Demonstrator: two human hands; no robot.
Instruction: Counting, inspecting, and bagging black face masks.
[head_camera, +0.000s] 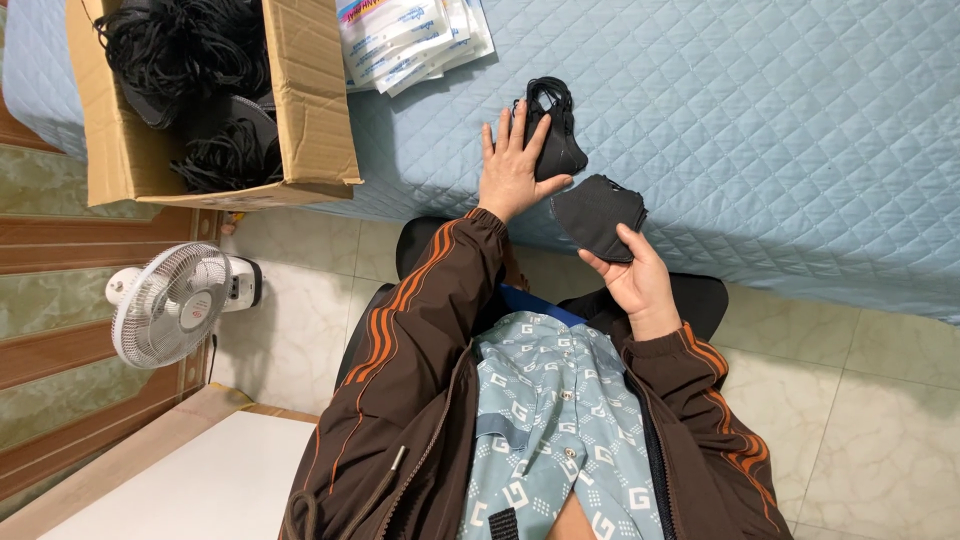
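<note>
My left hand (512, 165) lies flat with fingers spread on the blue quilted bed (760, 130), its fingertips resting on a small pile of black face masks (557, 135) with ear loops. To the right, near the bed's edge, my right hand (635, 280) holds a thin stack of black face masks (597, 213) between thumb and fingers, raised just in front of the bed. Both arms wear a brown jacket with orange stripes.
An open cardboard box (305, 100) full of black masks and loops stands on the bed at the left. White plastic packets (410, 40) lie beside it. A small white fan (170, 300) stands on the tiled floor, and a white board (200, 480) is at lower left.
</note>
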